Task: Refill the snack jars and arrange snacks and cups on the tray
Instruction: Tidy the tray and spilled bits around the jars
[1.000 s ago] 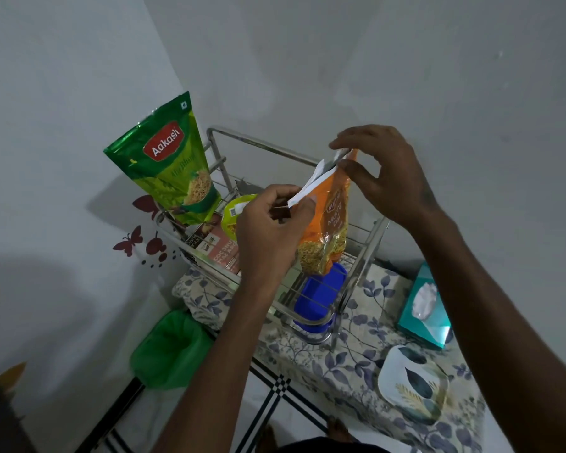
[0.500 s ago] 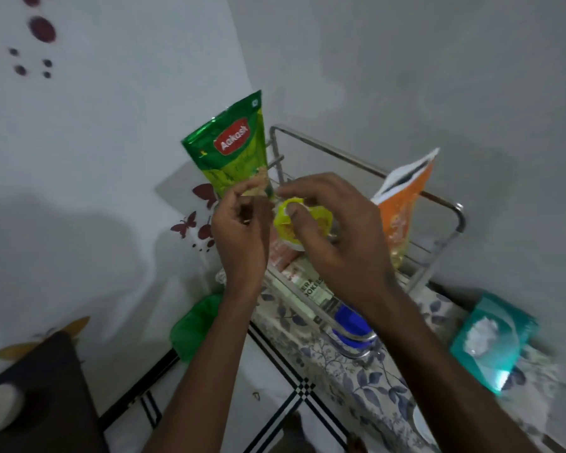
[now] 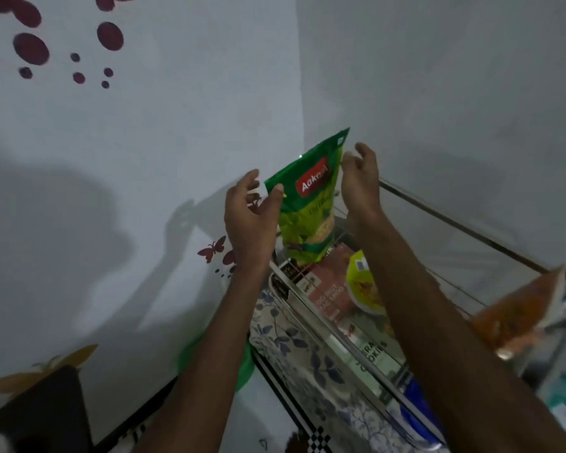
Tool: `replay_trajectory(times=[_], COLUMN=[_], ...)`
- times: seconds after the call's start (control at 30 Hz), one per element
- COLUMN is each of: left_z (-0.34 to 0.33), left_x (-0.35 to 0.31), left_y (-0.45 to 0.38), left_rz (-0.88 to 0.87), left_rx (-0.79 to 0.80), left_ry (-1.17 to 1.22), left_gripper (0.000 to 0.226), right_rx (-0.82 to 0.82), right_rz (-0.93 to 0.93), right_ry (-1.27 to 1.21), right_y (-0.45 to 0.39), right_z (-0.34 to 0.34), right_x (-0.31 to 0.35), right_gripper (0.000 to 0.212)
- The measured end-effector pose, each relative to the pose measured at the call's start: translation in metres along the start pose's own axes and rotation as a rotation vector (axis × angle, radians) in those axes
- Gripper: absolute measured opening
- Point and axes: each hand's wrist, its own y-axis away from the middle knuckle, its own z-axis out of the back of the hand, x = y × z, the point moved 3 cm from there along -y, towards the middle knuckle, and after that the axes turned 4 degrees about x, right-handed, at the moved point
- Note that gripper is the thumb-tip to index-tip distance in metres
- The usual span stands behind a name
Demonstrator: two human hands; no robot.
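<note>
1. Green foil snack pouch point(image 3: 311, 204) with the red label stands upright at the far left end of the steel wire rack point(image 3: 340, 325), its long axis running up and a little to the right, sealed top edge uppermost.
2. Your left hand point(image 3: 252, 210) sits at the pouch's upper left corner; its grip looks to be pinching that edge between thumb and fingers, though blur leaves this a judgement.
3. Your right hand point(image 3: 360, 181) is just beside the upper right edge, fingers loosely curled and parted; whether they touch the foil you cannot tell.
4. Both hands flank the top, so the pouch lies between them and below; the left is the nearer to a firm hold.
5. Next, likely lift it straight up, clear of the yellow packet point(image 3: 363, 286) and pink biscuit box point(image 3: 329, 294) lying beside its base.
</note>
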Motion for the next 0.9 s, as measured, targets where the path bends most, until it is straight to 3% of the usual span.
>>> replay_trajectory(times=[0.13,0.23,0.5,0.67,0.8,0.9], left_z=[-0.001,0.006,0.062,0.121,0.167,0.200], left_x=[0.014,0.019,-0.003,-0.026,-0.040,-0.053], left_y=[-0.032,-0.043,-0.043,-0.002,0.052,0.109], left_rz=[-0.094,-0.116,-0.181,-0.177,-0.122,-0.097], left_rx=[0.059,0.054,-0.050,-0.179,-0.329,-0.438], left_ry=[0.017,0.041,0.087,0.046,-0.063,-0.062], left_gripper=[0.017,0.019,0.022,0.014,0.031,0.021], right_rx=[-0.006,0.040,0.080,0.243,0.408,0.557], right_rz=[-0.089,-0.028,0.129,0.161,0.154,0.129], right_ry=[-0.012,0.051,-0.038,-0.150,-0.170,-0.195], right_y=[-0.054,-0.073,-0.048,0.008,0.066,0.113], right_z=[-0.014,-0.020,-0.065,-0.097,-0.116,-0.132], right_x=[0.002,0.002,0.023,0.040,0.041,0.036], right_gripper=[0.039,0.026,0.029,0.024,0.024,0.024])
